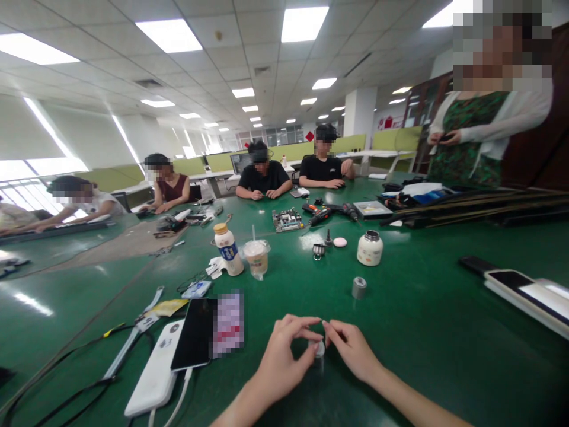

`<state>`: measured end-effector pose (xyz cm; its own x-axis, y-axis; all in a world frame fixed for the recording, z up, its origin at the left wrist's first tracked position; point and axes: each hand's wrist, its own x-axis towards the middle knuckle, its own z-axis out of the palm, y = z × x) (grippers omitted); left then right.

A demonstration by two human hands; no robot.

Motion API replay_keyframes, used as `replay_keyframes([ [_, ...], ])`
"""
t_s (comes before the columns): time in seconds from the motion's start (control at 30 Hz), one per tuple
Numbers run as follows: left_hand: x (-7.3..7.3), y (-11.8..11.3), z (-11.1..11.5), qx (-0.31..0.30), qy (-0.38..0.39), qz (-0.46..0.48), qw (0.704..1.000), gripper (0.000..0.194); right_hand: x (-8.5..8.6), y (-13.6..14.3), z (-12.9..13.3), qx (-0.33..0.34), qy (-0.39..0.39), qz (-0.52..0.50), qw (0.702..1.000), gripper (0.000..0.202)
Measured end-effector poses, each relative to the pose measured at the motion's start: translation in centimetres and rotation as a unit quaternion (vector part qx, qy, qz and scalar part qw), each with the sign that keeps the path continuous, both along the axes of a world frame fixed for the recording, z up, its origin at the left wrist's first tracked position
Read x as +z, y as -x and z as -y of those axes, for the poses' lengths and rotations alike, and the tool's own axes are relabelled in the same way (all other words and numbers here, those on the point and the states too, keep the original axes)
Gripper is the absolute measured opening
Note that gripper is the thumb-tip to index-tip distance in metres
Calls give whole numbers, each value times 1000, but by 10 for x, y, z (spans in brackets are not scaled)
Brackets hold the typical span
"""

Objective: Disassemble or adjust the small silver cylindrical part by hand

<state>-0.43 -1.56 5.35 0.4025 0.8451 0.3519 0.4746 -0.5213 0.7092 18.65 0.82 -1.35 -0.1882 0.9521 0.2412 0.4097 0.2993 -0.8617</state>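
Observation:
Low in the head view, my left hand [284, 350] curves around a small, pale round piece [319, 349], its thumb touching the piece's side. My right hand [351, 350] meets it from the right, thumb and index finger pinched near the left index fingertip. Whatever lies in that pinch is too small to name. Beyond my hands stands a small silver cylinder [359, 287]. Farther back are a cream jar [370, 248] with its mouth open, a pink disc [340, 242], a small metal cup [318, 251] and a dark pointed part [328, 238].
On the green table [422, 308], a white power bank [155, 367] and black phone [193, 335] lie left. Beyond stand a bottle [229, 252] and drink cup [256, 259]. A circuit board [288, 220] and drills [320, 216] lie farther back. Several people surround the table.

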Motion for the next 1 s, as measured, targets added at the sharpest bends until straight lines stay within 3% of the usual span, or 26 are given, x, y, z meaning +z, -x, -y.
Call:
replay_keyframes([
  [0.23, -3, 0, -1, 37, -12, -16, 999, 40, 1, 0, 0, 0, -1, -2, 1000, 57],
  [0.37, -3, -1, 0, 23, -24, -18, 999, 42, 5, -1, 3, 13, 4, -8, 1000, 53],
  [0.47, -1, -1, 1, 23, -35, -12, 999, 48, 7, -3, 5, 61, 19, -26, 998, 48],
  [0.67, -2, 1, -2, 44, -25, -33, 998, 45, 7, -6, 7, 161, -9, -1, 987, 63],
  [0.8, 0, 1, 1, 17, -30, -26, 999, 52, 9, -3, 9, 132, -2, 81, 988, 55],
  [1.0, -1, 1, 1, 52, -20, -44, 998, 46, 11, 3, 10, 105, -4, 114, 988, 38],
])
